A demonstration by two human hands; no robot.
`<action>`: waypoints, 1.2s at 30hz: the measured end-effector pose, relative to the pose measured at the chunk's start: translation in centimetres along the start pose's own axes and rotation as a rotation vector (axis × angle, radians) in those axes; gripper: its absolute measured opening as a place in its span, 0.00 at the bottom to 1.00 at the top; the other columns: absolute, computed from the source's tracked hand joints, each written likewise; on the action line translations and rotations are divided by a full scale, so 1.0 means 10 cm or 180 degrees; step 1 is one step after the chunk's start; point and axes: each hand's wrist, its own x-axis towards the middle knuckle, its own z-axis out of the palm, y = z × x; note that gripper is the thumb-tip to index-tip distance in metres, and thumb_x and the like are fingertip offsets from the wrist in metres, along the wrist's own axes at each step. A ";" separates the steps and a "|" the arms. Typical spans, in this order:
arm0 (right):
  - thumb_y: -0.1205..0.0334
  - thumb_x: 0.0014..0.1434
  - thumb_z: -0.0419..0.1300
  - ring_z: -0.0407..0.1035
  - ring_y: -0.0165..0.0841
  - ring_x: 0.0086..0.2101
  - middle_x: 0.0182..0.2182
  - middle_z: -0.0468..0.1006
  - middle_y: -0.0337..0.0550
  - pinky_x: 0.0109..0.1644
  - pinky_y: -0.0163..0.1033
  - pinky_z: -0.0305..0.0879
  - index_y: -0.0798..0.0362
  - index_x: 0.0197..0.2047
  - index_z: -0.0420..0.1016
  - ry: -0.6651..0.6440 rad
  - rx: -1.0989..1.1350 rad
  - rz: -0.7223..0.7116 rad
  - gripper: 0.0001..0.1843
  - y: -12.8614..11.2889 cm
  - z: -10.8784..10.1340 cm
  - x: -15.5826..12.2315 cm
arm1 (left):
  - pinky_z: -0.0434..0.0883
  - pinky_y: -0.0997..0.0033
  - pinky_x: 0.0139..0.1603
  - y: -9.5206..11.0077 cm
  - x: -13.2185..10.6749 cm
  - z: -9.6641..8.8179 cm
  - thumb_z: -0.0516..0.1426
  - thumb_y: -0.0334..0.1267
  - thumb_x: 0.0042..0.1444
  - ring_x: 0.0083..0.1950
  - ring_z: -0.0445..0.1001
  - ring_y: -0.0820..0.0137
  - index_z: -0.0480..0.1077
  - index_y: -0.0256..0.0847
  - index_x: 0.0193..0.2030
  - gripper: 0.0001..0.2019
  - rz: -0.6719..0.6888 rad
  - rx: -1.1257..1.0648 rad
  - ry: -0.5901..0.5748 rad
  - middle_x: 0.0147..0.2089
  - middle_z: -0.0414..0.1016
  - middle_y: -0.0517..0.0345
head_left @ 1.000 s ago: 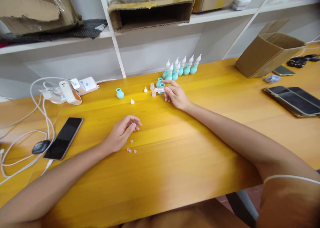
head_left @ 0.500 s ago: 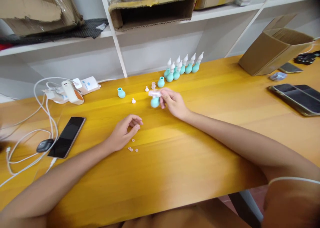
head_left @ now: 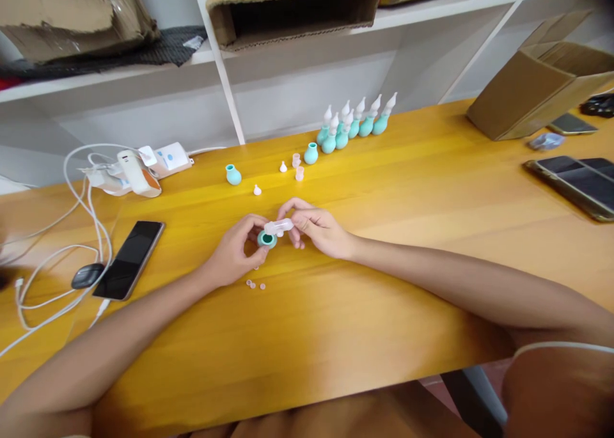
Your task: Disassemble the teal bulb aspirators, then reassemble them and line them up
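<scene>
My left hand (head_left: 236,251) is closed around a teal rubber bulb (head_left: 267,239), its dark round mouth facing up. Between the fingertips of my right hand (head_left: 322,230) is a translucent pale nozzle piece (head_left: 278,227), lying sideways just over the bulb's mouth; whether the two touch I cannot tell. Beyond the hands stand two loose teal bulbs, one at left (head_left: 233,175) and one near the middle (head_left: 311,153). Small white tips (head_left: 258,190) and pinkish clear cups (head_left: 300,173) sit between them. Several tiny rings (head_left: 262,286) lie beside my left wrist.
Several assembled teal bulbs with white nozzles (head_left: 341,137) stand at the back. A phone (head_left: 129,259), cables and a power strip (head_left: 170,160) occupy the left. At right are a cardboard box (head_left: 532,93) and dark phones (head_left: 575,179). White shelving (head_left: 311,86) rises behind the wooden table.
My right hand has come down and toward me with the nozzle piece and bulb. The bulb is now in my left hand, which was empty, and one pinkish cup now shows where my right hand was.
</scene>
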 end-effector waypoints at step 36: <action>0.37 0.74 0.62 0.53 0.25 0.26 0.24 0.59 0.33 0.30 0.35 0.52 0.53 0.24 0.64 0.0034 -0.0791 0.0066 0.35 -0.01 -0.24 0.09 | 0.73 0.64 0.51 0.00 0.00 -0.02 0.59 0.42 0.74 0.44 0.72 0.66 0.76 0.44 0.64 0.16 0.0233 0.0591 0.0219 0.48 0.72 0.55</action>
